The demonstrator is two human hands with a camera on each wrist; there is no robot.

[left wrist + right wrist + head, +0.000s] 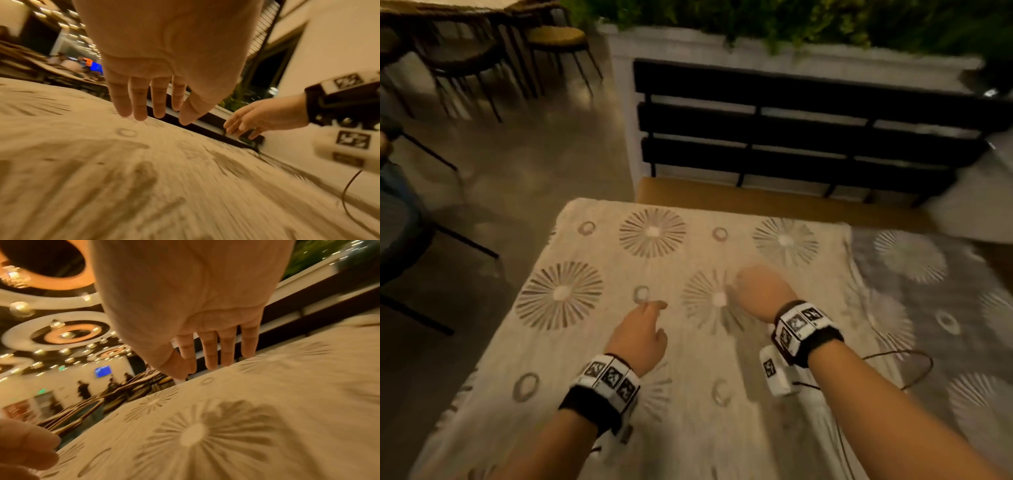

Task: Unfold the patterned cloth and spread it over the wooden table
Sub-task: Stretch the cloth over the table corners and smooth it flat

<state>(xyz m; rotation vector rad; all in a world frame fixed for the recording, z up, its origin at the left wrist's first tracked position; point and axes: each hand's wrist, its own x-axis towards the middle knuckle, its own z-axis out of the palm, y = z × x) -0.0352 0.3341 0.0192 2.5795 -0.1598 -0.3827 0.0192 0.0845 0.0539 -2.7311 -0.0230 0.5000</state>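
**Cloth laid out on bench, both hands hovering flat above it**

Beige patterned cloth (619, 342) with sunburst and ring motifs lies spread over the bench, covering almost all of it; only a strip of bare wooden bench (722, 197) shows past the far edge. Cloth's right part looks grey, in shade, and drapes off that side. Behind the bench: black slatted rail (791, 137) against a white planter box (688, 44) with green leaves on top. Dark metal-legged chairs (482, 68) stand on the floor far left.

Left hand (638, 337) over the cloth's middle, fingers straight and slightly apart, holding nothing; the left wrist view shows the fingertips (139, 113) just above the fabric. Right hand (762, 291) just beside it to the right, over a sunburst, fingers (211, 353) extended, holding nothing; contact with cloth can't be told, blurred. Both wrists wear black bands with white marker blocks (611, 377). Thin black cable (914, 356) loops on the cloth near the right forearm.
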